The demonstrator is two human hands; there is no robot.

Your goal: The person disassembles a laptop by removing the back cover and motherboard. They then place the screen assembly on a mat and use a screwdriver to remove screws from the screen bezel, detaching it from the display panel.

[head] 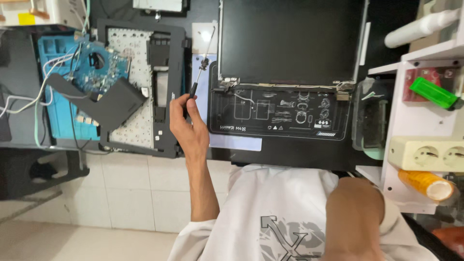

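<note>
Shirt (270, 208) fills the bottom of the frame, white with a grey print, and at lower right the right arm (355, 217) is folded in close; the right hand itself is out of sight, so nothing to say about that grip. Moving up to centre, the left hand (189, 126) is raised off the counter (290, 157), grip wrapped tight around the black handle of a screwdriver (202, 65), its thin shaft pointing up and slightly right, tip in the air, touching nothing.

Just right of it lies the laptop (290, 72), screen flat at upper centre, hinge brackets bare and a loose cable showing, resting on a black mat (280, 111) with white outlines. Left of the hand, the stripped base frame (166, 92) lies separate, and at upper left the blue board (99, 67) sits on a blue tray (60, 111) with white wires trailing. By my read the teardown is well along: board out, base off, screen detached at the hinges. White shelves (425, 125) at the right edge carry a green lighter (432, 92), a socket strip (427, 153) and an orange tube (425, 183).
</note>
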